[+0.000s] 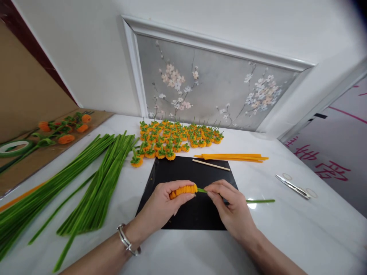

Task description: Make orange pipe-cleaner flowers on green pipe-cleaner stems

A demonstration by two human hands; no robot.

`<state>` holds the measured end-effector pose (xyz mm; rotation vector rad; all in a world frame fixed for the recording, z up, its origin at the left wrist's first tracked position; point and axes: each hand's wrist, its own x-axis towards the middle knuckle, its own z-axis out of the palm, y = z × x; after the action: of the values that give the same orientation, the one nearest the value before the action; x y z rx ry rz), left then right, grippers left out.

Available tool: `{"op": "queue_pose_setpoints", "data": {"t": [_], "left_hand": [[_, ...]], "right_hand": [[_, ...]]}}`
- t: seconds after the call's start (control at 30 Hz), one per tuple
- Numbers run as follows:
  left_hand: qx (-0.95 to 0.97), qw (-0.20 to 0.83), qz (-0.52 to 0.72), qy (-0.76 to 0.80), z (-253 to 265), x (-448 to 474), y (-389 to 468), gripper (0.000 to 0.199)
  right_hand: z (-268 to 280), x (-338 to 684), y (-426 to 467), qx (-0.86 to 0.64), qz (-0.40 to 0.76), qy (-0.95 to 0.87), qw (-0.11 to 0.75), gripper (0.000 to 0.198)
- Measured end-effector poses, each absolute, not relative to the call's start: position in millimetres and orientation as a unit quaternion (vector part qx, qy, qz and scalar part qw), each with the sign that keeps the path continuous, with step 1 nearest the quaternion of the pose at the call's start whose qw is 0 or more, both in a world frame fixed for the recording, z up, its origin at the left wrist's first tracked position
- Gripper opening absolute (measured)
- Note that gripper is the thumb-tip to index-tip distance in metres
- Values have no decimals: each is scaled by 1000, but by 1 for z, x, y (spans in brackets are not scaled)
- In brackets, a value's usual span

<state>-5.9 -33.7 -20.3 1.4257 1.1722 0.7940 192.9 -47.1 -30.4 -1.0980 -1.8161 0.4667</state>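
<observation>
left hand (163, 198) clamped on orange coil (183, 190), right hand (231, 202) pinching green stem (262, 201); light left grip, straight stem should avoid crushed ridges.

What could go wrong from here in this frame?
The left hand pinches the ridged orange piece; too hard a squeeze might flatten its ridges. The right hand grips the green stem; a sharp pull could bend it or work it loose. The wooden stick lies loose on the black mat beyond both hands, so a knock might roll it.
</observation>
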Motion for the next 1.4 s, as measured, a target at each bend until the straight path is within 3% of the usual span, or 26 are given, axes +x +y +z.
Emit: {"op": "queue_pose_setpoints", "data": {"t": [0.2, 0.47, 0.63, 0.83, 1.4], "left_hand": [[653, 484, 342, 472, -13, -4, -35, 24], [696, 476, 314, 436, -16, 1, -37, 18], [679, 451, 336, 472, -20, -3, -36, 50], [733, 357, 326, 478, -14, -6, -32, 9], [736, 375, 314, 469, -16, -2, -37, 13]], "right_hand": [[-29, 194, -48, -431, 128, -770, 453, 25], [-30, 185, -51, -428, 160, -763, 457, 16], [-30, 191, -49, -443, 132, -761, 454, 14], [-33, 199, -44, -435, 93, -786, 429, 20], [-33, 202, -46, -409, 109, -813, 400, 20]]}}
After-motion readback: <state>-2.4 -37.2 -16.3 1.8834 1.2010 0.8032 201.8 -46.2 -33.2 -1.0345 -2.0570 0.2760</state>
